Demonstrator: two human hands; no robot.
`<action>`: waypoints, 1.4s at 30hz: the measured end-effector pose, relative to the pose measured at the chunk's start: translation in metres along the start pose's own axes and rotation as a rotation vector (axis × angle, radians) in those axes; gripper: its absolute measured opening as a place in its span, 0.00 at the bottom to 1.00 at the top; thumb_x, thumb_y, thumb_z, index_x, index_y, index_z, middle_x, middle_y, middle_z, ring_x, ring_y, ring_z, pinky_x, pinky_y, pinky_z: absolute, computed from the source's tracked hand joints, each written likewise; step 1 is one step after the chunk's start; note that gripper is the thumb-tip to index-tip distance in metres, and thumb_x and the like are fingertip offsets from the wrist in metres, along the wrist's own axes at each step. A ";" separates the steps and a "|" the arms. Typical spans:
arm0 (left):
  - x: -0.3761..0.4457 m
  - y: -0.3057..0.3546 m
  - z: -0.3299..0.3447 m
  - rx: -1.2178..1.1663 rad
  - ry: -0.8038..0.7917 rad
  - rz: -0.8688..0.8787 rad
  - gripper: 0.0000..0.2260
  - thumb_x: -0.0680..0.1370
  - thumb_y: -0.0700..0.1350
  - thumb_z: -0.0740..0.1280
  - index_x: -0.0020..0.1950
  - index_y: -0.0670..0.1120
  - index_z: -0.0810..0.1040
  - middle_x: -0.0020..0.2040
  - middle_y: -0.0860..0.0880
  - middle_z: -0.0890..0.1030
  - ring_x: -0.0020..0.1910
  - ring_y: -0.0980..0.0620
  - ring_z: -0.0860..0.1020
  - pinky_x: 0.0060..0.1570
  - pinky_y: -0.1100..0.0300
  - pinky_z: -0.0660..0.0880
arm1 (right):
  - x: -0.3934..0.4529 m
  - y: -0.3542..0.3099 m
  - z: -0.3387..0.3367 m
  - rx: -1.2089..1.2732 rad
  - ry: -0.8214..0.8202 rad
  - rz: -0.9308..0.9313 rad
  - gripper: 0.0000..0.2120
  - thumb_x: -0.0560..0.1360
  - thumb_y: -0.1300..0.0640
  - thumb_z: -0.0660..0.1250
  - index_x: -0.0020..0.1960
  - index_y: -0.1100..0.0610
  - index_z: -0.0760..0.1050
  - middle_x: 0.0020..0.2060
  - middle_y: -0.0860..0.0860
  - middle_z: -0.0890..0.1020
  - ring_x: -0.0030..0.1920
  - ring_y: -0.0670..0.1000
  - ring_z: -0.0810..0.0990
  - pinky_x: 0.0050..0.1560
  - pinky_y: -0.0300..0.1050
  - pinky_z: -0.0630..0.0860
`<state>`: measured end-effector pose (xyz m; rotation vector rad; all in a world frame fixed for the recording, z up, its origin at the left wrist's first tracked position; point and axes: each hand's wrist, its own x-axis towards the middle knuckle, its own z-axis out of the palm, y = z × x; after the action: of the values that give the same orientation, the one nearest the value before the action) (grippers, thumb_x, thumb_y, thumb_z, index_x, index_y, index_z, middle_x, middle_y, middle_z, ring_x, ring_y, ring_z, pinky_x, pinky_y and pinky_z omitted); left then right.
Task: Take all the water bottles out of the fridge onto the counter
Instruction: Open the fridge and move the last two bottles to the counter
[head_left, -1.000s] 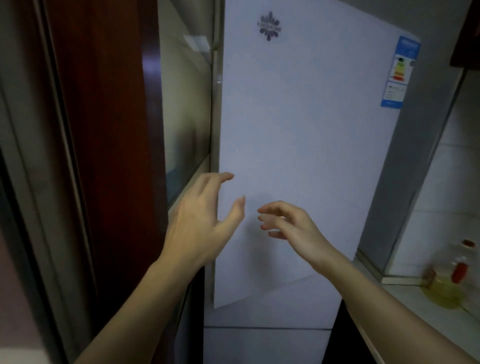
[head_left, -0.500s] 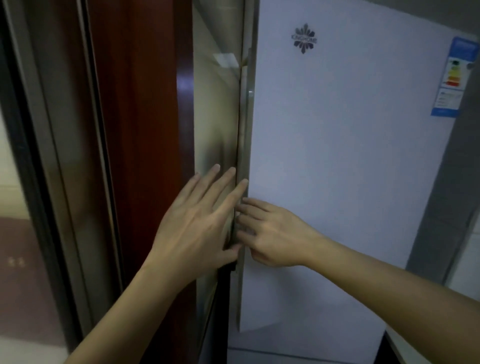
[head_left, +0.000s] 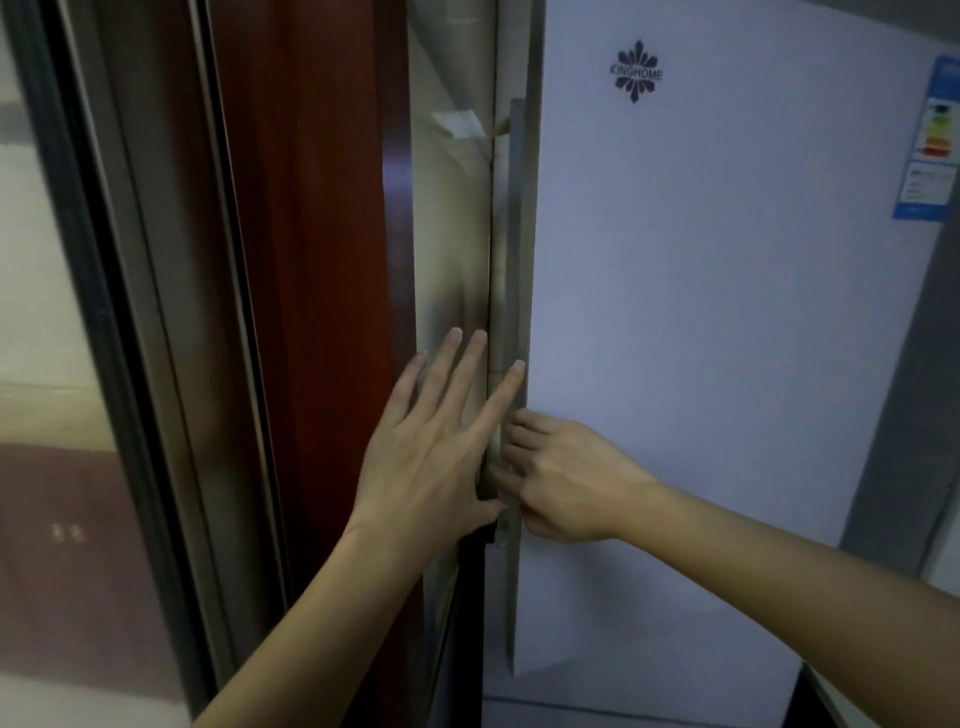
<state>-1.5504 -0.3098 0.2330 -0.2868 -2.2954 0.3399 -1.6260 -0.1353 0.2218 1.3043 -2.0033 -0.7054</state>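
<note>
The white fridge door (head_left: 717, 364) fills the right of the head view and is closed, so no water bottles show. A long metal handle (head_left: 517, 291) runs down the door's left edge. My right hand (head_left: 566, 478) has its fingers curled around the lower part of that handle. My left hand (head_left: 436, 447) lies flat with fingers spread against the fridge's left side, its thumb touching the handle's lower end and its index finger resting on the handle.
A dark red wooden door frame (head_left: 306, 312) stands close on the fridge's left, with a glass sliding door (head_left: 57, 364) beyond it. An energy label (head_left: 930, 150) sticks to the fridge door's upper right. A second door seam (head_left: 623, 701) lies below.
My view has turned left and closer to the fridge's edge. Both hands moved from open air in front of the door onto the handle, the right one closing its fingers around it.
</note>
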 end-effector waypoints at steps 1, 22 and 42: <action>0.000 0.001 -0.001 0.002 -0.008 0.000 0.56 0.63 0.67 0.73 0.83 0.53 0.48 0.83 0.39 0.49 0.82 0.40 0.45 0.79 0.41 0.45 | -0.004 -0.002 -0.002 0.002 0.012 0.000 0.16 0.73 0.50 0.59 0.46 0.59 0.81 0.38 0.57 0.82 0.46 0.61 0.78 0.68 0.55 0.69; -0.043 0.097 -0.033 -0.243 -0.045 0.000 0.52 0.68 0.68 0.70 0.82 0.57 0.43 0.83 0.43 0.52 0.82 0.40 0.49 0.76 0.32 0.45 | -0.170 -0.065 -0.101 -0.023 0.086 0.147 0.18 0.81 0.58 0.54 0.52 0.59 0.83 0.49 0.56 0.84 0.58 0.61 0.79 0.78 0.55 0.60; -0.057 0.198 -0.055 -0.518 -0.288 -0.065 0.40 0.78 0.63 0.61 0.81 0.59 0.38 0.84 0.52 0.44 0.82 0.47 0.44 0.78 0.39 0.43 | -0.275 -0.149 -0.133 0.061 0.194 0.578 0.17 0.72 0.59 0.61 0.56 0.54 0.83 0.46 0.54 0.84 0.49 0.58 0.84 0.52 0.51 0.79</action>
<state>-1.4520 -0.1336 0.1654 -0.4416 -2.6450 -0.2746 -1.3552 0.0529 0.1399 0.7245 -2.1010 -0.2357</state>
